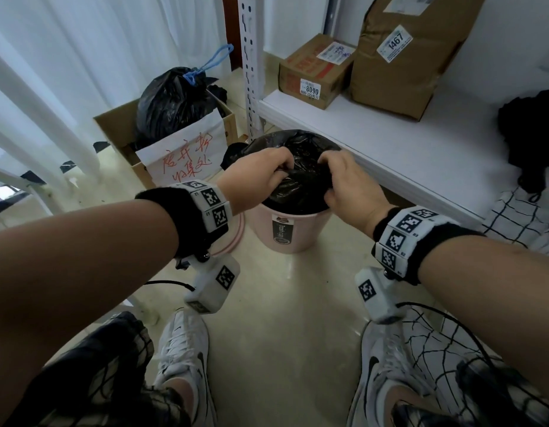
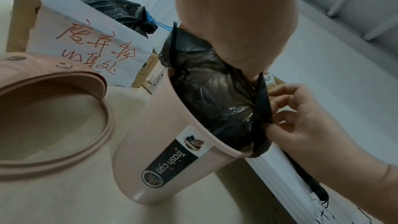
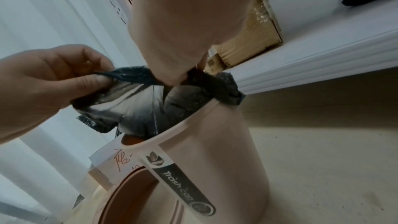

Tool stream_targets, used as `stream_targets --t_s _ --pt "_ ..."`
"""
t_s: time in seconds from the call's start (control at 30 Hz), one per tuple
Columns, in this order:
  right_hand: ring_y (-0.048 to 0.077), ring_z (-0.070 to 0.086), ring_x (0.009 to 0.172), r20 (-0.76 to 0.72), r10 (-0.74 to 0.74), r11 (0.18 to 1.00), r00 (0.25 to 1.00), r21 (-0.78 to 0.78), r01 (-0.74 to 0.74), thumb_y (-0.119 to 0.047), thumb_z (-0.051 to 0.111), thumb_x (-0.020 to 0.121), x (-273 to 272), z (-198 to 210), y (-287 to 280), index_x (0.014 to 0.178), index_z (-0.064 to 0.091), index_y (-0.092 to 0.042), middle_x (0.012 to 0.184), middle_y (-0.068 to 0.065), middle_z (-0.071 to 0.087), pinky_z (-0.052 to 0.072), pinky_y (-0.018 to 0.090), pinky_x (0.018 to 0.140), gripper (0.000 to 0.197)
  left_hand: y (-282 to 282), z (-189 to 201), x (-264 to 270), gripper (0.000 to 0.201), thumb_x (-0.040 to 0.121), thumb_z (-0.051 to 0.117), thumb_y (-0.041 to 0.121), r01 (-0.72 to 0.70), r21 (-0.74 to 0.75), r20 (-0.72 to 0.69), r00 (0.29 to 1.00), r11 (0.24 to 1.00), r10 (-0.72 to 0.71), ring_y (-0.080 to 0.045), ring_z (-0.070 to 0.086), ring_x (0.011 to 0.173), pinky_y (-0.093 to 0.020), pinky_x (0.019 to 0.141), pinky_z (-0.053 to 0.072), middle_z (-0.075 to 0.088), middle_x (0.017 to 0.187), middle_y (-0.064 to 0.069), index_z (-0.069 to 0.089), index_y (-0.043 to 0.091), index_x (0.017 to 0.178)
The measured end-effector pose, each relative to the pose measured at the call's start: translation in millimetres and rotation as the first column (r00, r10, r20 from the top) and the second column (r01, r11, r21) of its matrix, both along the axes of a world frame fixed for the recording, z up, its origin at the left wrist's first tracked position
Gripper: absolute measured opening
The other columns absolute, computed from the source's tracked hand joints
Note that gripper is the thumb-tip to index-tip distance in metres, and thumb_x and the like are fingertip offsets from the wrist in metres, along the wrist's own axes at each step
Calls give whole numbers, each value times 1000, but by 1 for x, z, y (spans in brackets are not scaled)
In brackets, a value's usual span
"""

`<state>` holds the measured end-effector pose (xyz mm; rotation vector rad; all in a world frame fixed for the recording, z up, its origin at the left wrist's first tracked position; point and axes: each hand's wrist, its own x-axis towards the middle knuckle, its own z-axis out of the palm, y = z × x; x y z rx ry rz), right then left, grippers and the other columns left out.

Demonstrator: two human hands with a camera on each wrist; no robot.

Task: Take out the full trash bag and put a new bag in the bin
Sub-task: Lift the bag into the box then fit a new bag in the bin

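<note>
Both hands over the pink bin [image 1: 285,232], on the floor beside the shelf [image 1: 390,143]. Left hand [image 1: 258,177] and right hand [image 1: 350,186] each pinched black bag [image 1: 301,186] film at the mouth, bag directly below my grip. Judged next pull: apart, sideways.

Far left, a cardboard box [image 1: 119,131] bears a white sign [image 1: 184,149] in red handwriting; two parcels [image 1: 313,72] and, far right, perhaps dark clothing [image 1: 532,134] sit on the white shelf [image 1: 390,143]
</note>
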<state>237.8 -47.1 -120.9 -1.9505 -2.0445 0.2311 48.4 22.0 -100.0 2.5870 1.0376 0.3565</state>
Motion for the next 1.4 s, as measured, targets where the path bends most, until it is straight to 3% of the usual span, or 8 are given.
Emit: stream_targets --t_s 0.2,0.37,0.47,0.6,0.77,0.93,1.27,1.4 --pt "29 59 98 51 131 982 990 -143 -123 -7 46 85 8 5 1 104 60 -14 108 7 63 48 39 82 25 -2 -6 -15 35 91 39 42 398 234 -386 876 887 -290 -22 55 85 -34 75 40 60 91 0 69 24 97" --pt "26 51 111 131 173 977 976 -147 -154 -35 40 96 -1 -4 3 114 62 -19 115 3 59 37 39 96 33 -9 -22 -20 36 94 40 50 466 211 -477 816 859 -325 -18 47 91 -34 81 31 56 94 4 70 30 96" --pt "24 49 120 75 113 915 991 -396 -74 -48 27 99 -19 -1 18 115 63 -21 121 2 61 29 39 102 48 -9 -20 -16 40 95 34 50 465 214 -512 803 859 -306 -18 45 95 -34 85 30 54 99 4 68 31 102" --pt "18 54 91 -26 89 739 996 -668 -83 -43 45 96 -34 -5 33 96 64 -11 95 5 61 36 25 78 38 -7 -22 -19 32 93 43 49 499 279 -483 812 821 -329 -21 48 91 -36 80 34 57 93 2 70 31 97" --pt "13 54 81 -184 -43 793 982 -605 -78 -27 70 84 -28 -9 44 92 71 -9 76 -4 60 45 25 76 20 -4 -24 -29 31 88 44 47 514 310 -482 810 800 -334 -20 51 76 -33 71 38 56 78 4 72 35 89" --pt "23 63 96 -35 -156 940 987 -311 138 -24 66 86 -20 -16 52 88 75 -12 96 6 71 44 26 79 15 -6 -23 -29 36 92 36 46 540 287 -522 781 792 -343 -19 53 80 -31 73 40 59 87 3 69 36 103" --pt "21 56 110 -33 138 825 990 -549 -133 -60 48 87 -23 -19 21 122 57 -23 115 1 62 43 37 99 52 -15 -30 -6 46 98 34 47 407 -182 -740 542 895 -397 -27 56 113 -39 99 44 57 128 -3 37 30 140" --pt "24 57 88 150 339 744 929 -647 -167 -27 52 91 -16 -12 8 91 62 -17 85 2 58 44 33 77 14 -15 -26 -10 44 96 44 43 192 -373 -700 583 907 -412 -21 56 114 -31 99 41 59 128 2 52 20 133"
